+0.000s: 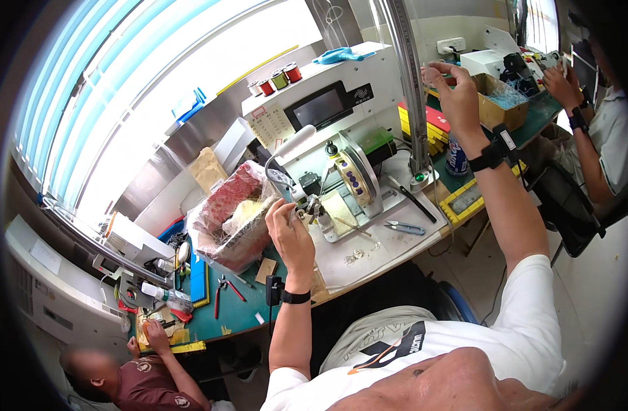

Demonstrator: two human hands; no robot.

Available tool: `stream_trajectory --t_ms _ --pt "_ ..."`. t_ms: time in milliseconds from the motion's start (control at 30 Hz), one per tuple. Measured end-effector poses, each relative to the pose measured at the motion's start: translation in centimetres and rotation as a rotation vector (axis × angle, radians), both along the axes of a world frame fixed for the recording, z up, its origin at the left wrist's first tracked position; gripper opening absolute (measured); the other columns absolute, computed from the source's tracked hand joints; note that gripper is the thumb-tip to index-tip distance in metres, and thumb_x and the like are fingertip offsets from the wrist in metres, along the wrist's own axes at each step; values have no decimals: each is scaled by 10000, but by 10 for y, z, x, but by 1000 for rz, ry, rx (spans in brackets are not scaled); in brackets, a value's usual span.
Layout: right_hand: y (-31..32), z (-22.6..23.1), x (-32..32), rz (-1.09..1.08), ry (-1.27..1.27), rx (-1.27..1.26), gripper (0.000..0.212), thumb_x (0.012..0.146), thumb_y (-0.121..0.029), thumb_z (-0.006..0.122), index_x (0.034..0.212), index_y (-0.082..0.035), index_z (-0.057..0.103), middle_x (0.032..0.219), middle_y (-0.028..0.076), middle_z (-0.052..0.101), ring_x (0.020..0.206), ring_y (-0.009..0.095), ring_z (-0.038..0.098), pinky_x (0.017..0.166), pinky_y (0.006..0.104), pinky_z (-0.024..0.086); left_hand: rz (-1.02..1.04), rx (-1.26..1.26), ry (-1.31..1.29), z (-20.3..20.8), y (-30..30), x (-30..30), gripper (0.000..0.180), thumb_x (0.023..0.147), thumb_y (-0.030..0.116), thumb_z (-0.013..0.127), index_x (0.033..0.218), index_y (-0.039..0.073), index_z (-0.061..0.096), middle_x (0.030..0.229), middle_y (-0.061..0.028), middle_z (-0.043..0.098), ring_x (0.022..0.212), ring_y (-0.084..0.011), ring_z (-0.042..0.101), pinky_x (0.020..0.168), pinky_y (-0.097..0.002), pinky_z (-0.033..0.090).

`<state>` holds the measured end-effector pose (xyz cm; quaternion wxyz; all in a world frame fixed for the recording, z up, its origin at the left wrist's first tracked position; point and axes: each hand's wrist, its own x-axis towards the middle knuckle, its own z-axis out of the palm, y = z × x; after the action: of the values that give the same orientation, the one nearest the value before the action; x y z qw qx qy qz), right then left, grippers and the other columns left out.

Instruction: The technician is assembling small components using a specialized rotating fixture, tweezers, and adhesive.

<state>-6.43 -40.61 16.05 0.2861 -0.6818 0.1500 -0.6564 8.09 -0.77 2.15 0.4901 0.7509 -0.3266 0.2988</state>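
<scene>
My left hand [291,236] is at the front left of a white bench machine [334,103], its fingers bent in beside the small metal parts [317,209] of the work head. Whatever those fingers hold is hidden. Raised at the upper right, my right hand [456,96] has its fingertips drawn together beside an upright metal post [406,75]. What it pinches is too small to make out. Between the hands stands the machine's round reel plate [355,177]. A blue-handled cutting tool [404,227] and a dark pen-like tool [413,200] lie on the white work surface.
A plastic-lined box [221,236] stands left of the machine; red-handled pliers [228,294] lie on the green mat. Thread spools [280,79] top the machine. A cardboard box [509,103] and a co-worker's hands [564,82] are right; another person [149,377] works lower left.
</scene>
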Motion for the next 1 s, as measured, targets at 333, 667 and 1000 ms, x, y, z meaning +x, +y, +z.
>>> stream_trajectory --t_ms 333,667,1000 --pt "66 -10 -44 514 -209 176 219 1156 -235 704 1162 -17 717 914 12 746 791 67 653 730 227 535 -36 -105 34 43 0 -37 157 1080 -33 622 1218 10 684 1422 -179 660 1118 -257 662 903 -372 546" --pt "201 -110 -86 1088 600 134 147 1111 -107 674 1215 -6 648 887 114 724 789 277 726 740 380 567 -1105 -149 390 76 -33 -142 625 1187 253 629 1708 25 369 1508 -208 647 1337 -257 648 1130 -401 511" --pt "189 -94 -113 398 -57 -219 289 995 -33 733 1284 -45 719 1337 152 769 1263 388 727 1116 488 564 -939 291 600 61 -31 -157 86 1156 80 629 1186 2 651 812 -50 641 706 -120 591 644 -299 468"
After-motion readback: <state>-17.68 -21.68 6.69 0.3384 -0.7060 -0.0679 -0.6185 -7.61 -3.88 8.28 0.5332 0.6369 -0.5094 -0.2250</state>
